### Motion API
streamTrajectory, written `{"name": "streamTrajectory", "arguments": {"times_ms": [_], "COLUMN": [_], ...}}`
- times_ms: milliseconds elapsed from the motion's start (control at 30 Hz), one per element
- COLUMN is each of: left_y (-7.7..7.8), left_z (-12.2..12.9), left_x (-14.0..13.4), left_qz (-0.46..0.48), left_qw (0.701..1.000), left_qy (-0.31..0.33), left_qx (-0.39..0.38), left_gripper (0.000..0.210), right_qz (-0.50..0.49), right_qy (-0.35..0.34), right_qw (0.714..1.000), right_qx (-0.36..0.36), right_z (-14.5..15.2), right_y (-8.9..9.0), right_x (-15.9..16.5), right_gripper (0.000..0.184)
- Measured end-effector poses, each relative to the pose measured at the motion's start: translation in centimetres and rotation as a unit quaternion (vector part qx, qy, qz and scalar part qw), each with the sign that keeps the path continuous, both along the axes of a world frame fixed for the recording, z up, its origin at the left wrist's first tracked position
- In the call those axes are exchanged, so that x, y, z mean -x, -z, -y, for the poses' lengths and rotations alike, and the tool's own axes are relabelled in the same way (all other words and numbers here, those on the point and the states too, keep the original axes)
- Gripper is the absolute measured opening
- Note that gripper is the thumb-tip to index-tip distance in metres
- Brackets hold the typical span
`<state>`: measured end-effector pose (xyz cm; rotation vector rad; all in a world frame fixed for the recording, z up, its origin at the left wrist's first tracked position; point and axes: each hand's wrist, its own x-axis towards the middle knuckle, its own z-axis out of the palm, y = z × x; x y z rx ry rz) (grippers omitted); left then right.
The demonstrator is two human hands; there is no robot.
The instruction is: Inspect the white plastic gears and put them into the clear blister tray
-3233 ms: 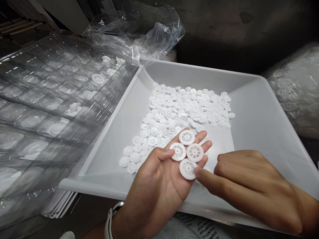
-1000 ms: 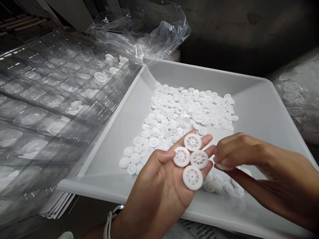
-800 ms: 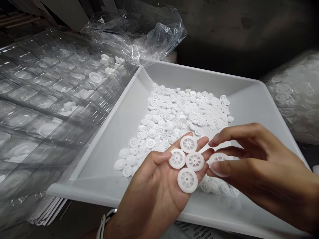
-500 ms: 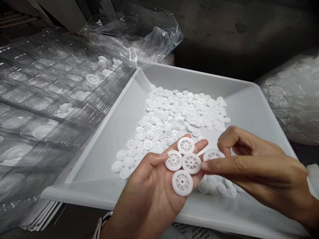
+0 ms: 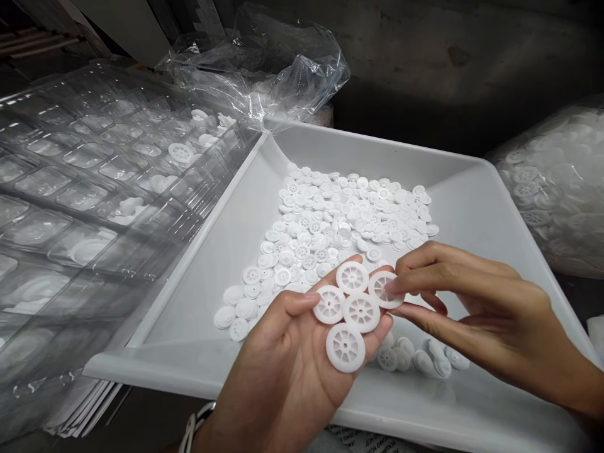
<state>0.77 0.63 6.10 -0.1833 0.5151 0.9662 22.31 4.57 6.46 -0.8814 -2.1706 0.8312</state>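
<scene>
My left hand (image 5: 302, 358) lies palm up over the tray, cradling several white spoked plastic wheels (image 5: 361, 312). Its thumb presses the rim of the leftmost wheel (image 5: 329, 304); one more wheel (image 5: 345, 348) rests lower on the palm. At the fingertips of that hand, my right hand (image 5: 472, 308) pinches another spoked wheel (image 5: 380, 288) between fingers and thumb, against the rest of the group. Beneath both hands, a heap of similar white wheels (image 5: 321, 220) covers part of the light grey tray (image 5: 472, 189). A smaller cluster of wheels (image 5: 419, 357) sits near the tray's front side.
To the left, a clear plastic tray stack (image 5: 85, 195) with compartments holds white pieces in some pockets. Crumpled clear film (image 5: 302, 82) stands behind the tray's back left corner. A clear bag of white wheels (image 5: 561, 189) is on the right.
My right hand has brought its wheel left and up, from beside my left fingers to against the others in my left hand. The right fingers now reach over its face.
</scene>
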Motion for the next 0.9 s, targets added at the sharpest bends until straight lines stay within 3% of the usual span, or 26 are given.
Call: {"name": "streamTrajectory", "arguments": {"times_ms": [267,400,633,900], "left_y": [0.10,0.00,-0.10,0.38], "left_z": [-0.20,-0.34,-0.24,0.00], "left_x": [-0.07,0.03,-0.11,0.43], "left_qz": [-0.003,-0.006,0.002,0.049], "left_qw": [1.000,1.000,1.000,0.996], "left_qy": [-0.003,-0.004,-0.004,0.000], "left_qx": [-0.029,-0.019,-0.024,-0.077], "left_gripper": [0.037,0.044,0.075,0.058], "right_qz": [-0.002,-0.013,-0.018,-0.019], "right_qy": [0.009,0.007,0.015,0.053], "right_qw": [0.998,0.998,0.998,0.995], "right_qx": [0.059,0.067,0.060,0.080], "right_z": [-0.13,-0.04,0.01,0.54], "right_y": [0.11,0.10,0.38,0.23], "right_x": [-0.47,-0.30,-0.09,-0.15], "right_gripper": [0.016,0.020,0.023,0.037]}}
